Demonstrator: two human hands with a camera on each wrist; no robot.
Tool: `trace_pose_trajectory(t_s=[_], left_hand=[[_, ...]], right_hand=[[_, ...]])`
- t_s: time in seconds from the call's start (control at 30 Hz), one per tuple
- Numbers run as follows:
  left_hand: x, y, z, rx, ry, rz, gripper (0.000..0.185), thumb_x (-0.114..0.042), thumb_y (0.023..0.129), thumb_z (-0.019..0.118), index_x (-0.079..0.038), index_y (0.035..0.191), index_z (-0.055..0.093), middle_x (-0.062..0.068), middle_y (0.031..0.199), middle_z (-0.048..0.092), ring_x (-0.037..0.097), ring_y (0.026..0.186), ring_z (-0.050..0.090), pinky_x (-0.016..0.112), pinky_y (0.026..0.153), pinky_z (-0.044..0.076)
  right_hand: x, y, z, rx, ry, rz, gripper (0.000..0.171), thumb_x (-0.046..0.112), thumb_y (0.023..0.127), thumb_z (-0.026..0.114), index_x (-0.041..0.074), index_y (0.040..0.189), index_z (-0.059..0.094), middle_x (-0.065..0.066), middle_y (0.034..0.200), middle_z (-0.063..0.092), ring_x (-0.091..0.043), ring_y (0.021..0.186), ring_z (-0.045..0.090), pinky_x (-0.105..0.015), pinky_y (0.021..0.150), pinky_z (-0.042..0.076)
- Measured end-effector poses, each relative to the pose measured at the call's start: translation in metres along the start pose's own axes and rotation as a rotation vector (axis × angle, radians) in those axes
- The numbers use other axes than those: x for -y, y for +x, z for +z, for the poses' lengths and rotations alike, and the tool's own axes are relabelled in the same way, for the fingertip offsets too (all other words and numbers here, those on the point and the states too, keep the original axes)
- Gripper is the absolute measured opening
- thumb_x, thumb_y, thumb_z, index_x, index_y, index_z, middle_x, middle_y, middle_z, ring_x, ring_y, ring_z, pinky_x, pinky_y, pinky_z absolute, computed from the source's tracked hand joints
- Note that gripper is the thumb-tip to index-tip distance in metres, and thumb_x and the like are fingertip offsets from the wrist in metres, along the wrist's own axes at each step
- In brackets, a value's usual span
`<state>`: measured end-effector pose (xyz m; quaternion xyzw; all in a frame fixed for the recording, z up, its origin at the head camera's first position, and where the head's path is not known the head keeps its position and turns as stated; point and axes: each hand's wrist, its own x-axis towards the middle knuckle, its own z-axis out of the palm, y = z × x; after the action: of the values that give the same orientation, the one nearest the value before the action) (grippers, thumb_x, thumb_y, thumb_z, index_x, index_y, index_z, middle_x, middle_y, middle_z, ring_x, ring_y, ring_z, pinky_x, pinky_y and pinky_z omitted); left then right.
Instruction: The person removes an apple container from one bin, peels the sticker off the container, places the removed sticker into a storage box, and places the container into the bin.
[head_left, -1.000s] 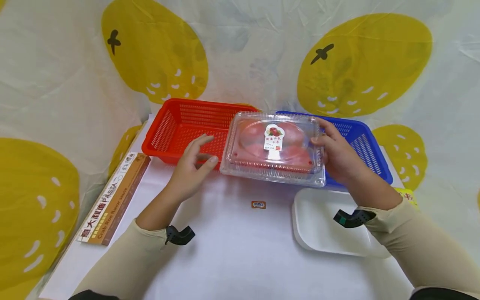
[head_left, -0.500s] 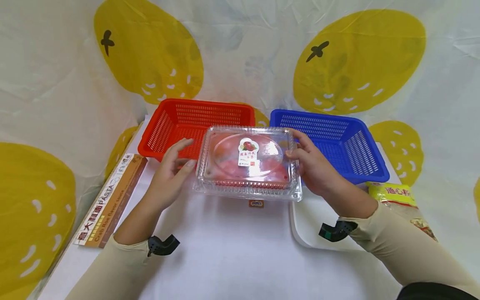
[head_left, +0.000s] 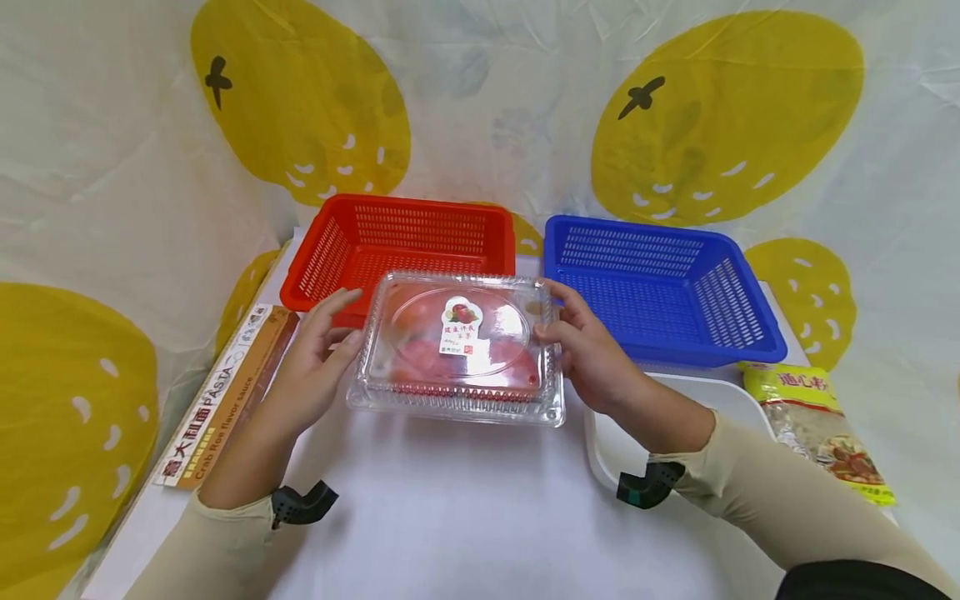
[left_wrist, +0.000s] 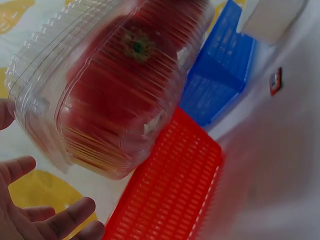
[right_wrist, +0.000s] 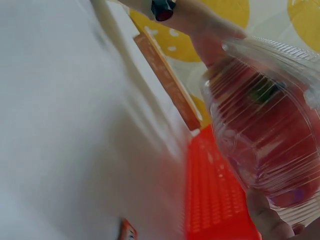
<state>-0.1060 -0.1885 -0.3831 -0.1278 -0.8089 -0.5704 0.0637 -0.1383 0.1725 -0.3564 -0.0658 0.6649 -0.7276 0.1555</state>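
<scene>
A clear plastic clamshell box (head_left: 420, 392) holding red, tomato-like fruit hangs over the table, its labelled lid tilted up toward the head camera. Its right end is gripped by my right hand (head_left: 600, 358), the thumb on top. At the left end, my left hand (head_left: 311, 367) is held with fingers extended and thumb apart. The left wrist view has those fingers (left_wrist: 65, 220) spread beside the box, with a gap between them and the plastic. A fruit's green stem end shows through the ribbed wall there.
Behind stand a red basket (head_left: 420, 200) and a blue basket (head_left: 675, 354). A white tray (head_left: 615, 450) and a yellow-topped pasta bag (head_left: 821, 425) lie at right, a pasta box (head_left: 228, 392) at left. A small orange-and-blue packet (left_wrist: 276, 81) lies on the table.
The clamshell box has moved left and down toward me in my right hand, away from the blue basket. My left hand has shifted left and slightly down, fingers still extended.
</scene>
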Motion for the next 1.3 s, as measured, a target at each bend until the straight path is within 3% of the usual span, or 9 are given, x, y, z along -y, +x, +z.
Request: trace_pose_trajectory(t_s=[0.13, 0.27, 0.4, 0.63, 0.77, 0.9, 1.1, 1.2, 1.3], left_hand=[[0.001, -0.005, -0.004, -0.003, -0.014, -0.018, 0.053, -0.019, 0.110, 0.055, -0.022, 0.162, 0.044, 0.005, 0.166, 0.035, 0.035, 0.124, 0.060, 0.024, 0.085, 0.060], [0.005, -0.009, -0.009, -0.014, -0.005, -0.010, 0.052, -0.017, 0.111, 0.054, -0.022, 0.162, 0.044, 0.012, 0.148, 0.051, 0.029, 0.115, 0.064, 0.026, 0.084, 0.061], [0.010, -0.014, -0.013, -0.019, 0.023, -0.017, 0.051, -0.019, 0.112, 0.054, -0.024, 0.162, 0.044, 0.014, 0.141, 0.058, 0.029, 0.118, 0.065, 0.024, 0.086, 0.060], [0.017, -0.024, -0.018, -0.013, 0.009, -0.016, 0.051, -0.014, 0.111, 0.054, -0.012, 0.161, 0.044, 0.010, 0.167, 0.036, 0.038, 0.125, 0.058, 0.022, 0.087, 0.058], [0.022, -0.027, -0.019, -0.015, 0.064, -0.002, 0.051, -0.011, 0.111, 0.055, -0.008, 0.160, 0.046, 0.013, 0.168, 0.036, 0.036, 0.130, 0.055, 0.017, 0.095, 0.051], [0.026, -0.032, -0.020, 0.001, 0.112, -0.044, 0.053, -0.015, 0.111, 0.055, -0.012, 0.163, 0.044, 0.014, 0.171, 0.032, 0.038, 0.131, 0.056, 0.018, 0.095, 0.048], [0.032, -0.038, -0.024, -0.005, 0.081, -0.086, 0.053, -0.016, 0.112, 0.054, -0.014, 0.164, 0.043, 0.016, 0.170, 0.032, 0.042, 0.132, 0.055, 0.017, 0.091, 0.050], [0.034, -0.039, -0.025, -0.001, 0.090, -0.104, 0.054, -0.018, 0.112, 0.053, -0.017, 0.165, 0.042, 0.014, 0.170, 0.032, 0.039, 0.141, 0.047, 0.022, 0.098, 0.047], [0.036, -0.041, -0.026, 0.005, 0.119, -0.134, 0.055, -0.022, 0.113, 0.053, -0.019, 0.166, 0.040, 0.012, 0.171, 0.032, 0.037, 0.144, 0.044, 0.036, 0.102, 0.048]], right_hand=[[-0.006, 0.000, 0.009, 0.000, -0.004, 0.016, 0.070, 0.012, 0.102, 0.054, 0.020, 0.166, 0.027, -0.018, 0.148, 0.038, -0.033, 0.126, 0.054, -0.038, 0.090, 0.062], [-0.014, 0.001, 0.018, 0.009, 0.001, 0.033, 0.070, 0.013, 0.102, 0.056, 0.021, 0.166, 0.029, -0.017, 0.151, 0.039, -0.033, 0.129, 0.052, -0.042, 0.091, 0.061], [-0.022, -0.002, 0.027, 0.009, 0.009, 0.064, 0.069, 0.015, 0.101, 0.057, 0.023, 0.165, 0.032, -0.018, 0.149, 0.042, -0.032, 0.124, 0.056, -0.044, 0.087, 0.062], [-0.045, -0.005, 0.043, -0.015, 0.021, 0.127, 0.068, 0.014, 0.099, 0.058, 0.024, 0.163, 0.038, -0.018, 0.141, 0.047, -0.028, 0.111, 0.061, -0.038, 0.075, 0.061], [-0.057, -0.006, 0.051, -0.035, 0.034, 0.148, 0.069, 0.012, 0.098, 0.059, 0.023, 0.163, 0.037, -0.017, 0.139, 0.049, -0.024, 0.100, 0.064, -0.034, 0.070, 0.059], [-0.067, -0.007, 0.057, -0.051, 0.043, 0.162, 0.070, 0.011, 0.098, 0.059, 0.023, 0.163, 0.037, -0.017, 0.141, 0.049, -0.021, 0.089, 0.066, -0.029, 0.063, 0.058], [-0.077, -0.005, 0.067, -0.042, 0.068, 0.145, 0.071, 0.008, 0.096, 0.059, 0.023, 0.162, 0.039, -0.018, 0.145, 0.048, -0.020, 0.088, 0.067, -0.029, 0.062, 0.057], [-0.082, -0.004, 0.071, -0.043, 0.072, 0.145, 0.071, 0.009, 0.096, 0.060, 0.025, 0.162, 0.040, -0.017, 0.146, 0.048, -0.022, 0.092, 0.068, -0.032, 0.064, 0.060], [-0.086, -0.002, 0.074, -0.043, 0.068, 0.156, 0.071, 0.010, 0.096, 0.060, 0.027, 0.163, 0.040, -0.017, 0.149, 0.048, -0.025, 0.096, 0.069, -0.035, 0.066, 0.062]])
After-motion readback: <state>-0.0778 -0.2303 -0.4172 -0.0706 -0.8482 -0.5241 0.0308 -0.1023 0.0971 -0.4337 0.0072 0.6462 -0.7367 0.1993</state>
